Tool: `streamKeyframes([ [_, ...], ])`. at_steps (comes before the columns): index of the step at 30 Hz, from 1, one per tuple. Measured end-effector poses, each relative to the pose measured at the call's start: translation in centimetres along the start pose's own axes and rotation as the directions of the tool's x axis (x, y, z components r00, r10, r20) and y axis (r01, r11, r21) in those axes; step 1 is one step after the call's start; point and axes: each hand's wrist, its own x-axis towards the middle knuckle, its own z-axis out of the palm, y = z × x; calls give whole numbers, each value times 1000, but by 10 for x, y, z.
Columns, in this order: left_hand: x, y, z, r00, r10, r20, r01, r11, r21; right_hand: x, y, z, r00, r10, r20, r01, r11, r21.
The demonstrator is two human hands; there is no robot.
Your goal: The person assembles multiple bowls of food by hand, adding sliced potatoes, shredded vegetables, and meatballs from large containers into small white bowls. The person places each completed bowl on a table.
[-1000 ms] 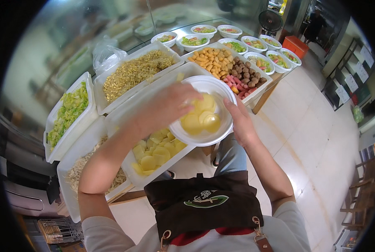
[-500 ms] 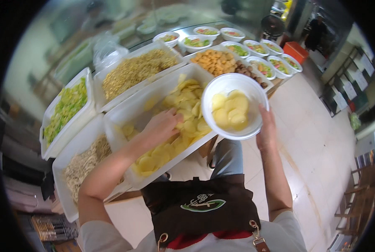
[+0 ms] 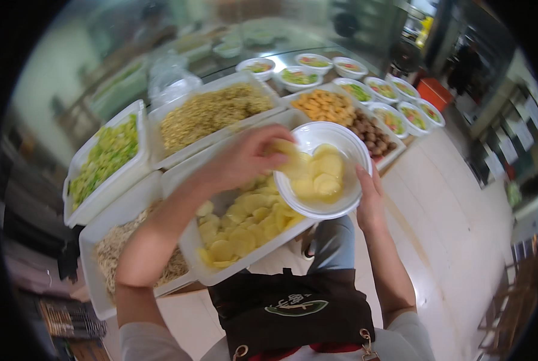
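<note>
My right hand (image 3: pixel 370 195) holds a white bowl (image 3: pixel 305 136) from below, over the near end of a white tray (image 3: pixel 192 240) of pale yellow potato slices (image 3: pixel 245 225). The bowl holds several of the same slices. My left hand (image 3: pixel 245 157) is over the bowl's left rim, fingers closed on a few slices (image 3: pixel 288 157) that rest at the bowl's edge. Both forearms come up from the lower edge.
Other white trays hold chopped green vegetable (image 3: pixel 103 157), yellowish shreds (image 3: pixel 211 109), pale strips (image 3: pixel 118 249) and orange cubes with brown balls (image 3: pixel 341 114). Several small white bowls (image 3: pixel 365 90) of mixed food line the counter's far side. Tiled floor (image 3: pixel 455 228) lies to the right.
My left hand went down into the potato tray, took slices and came back up to the bowl. The bowl dipped back to the left, over the tray.
</note>
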Motion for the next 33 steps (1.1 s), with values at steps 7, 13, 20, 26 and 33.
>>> streamKeyframes([
  [7, 58, -82, -110, 900, 304, -313, -21, 747, 665, 20, 12, 21, 999, -14, 41, 19, 991, -132],
  [13, 111, -188, -184, 988, 126, -85, 26, 412, 911, 19, 8, 20, 989, -85, 119, 108, 973, -206],
  [20, 93, -196, -191, 990, -129, 59, 2, 430, 903, 16, 8, 19, 998, -18, 66, 28, 987, -157],
  [26, 55, -174, -228, 969, -24, -246, 205, 629, 750, 19, 6, 22, 996, 36, 84, -24, 989, -144],
  [33, 56, -64, -251, 976, 11, -217, 109, 841, 530, 41, 25, 42, 944, 269, 191, -287, 955, 76],
])
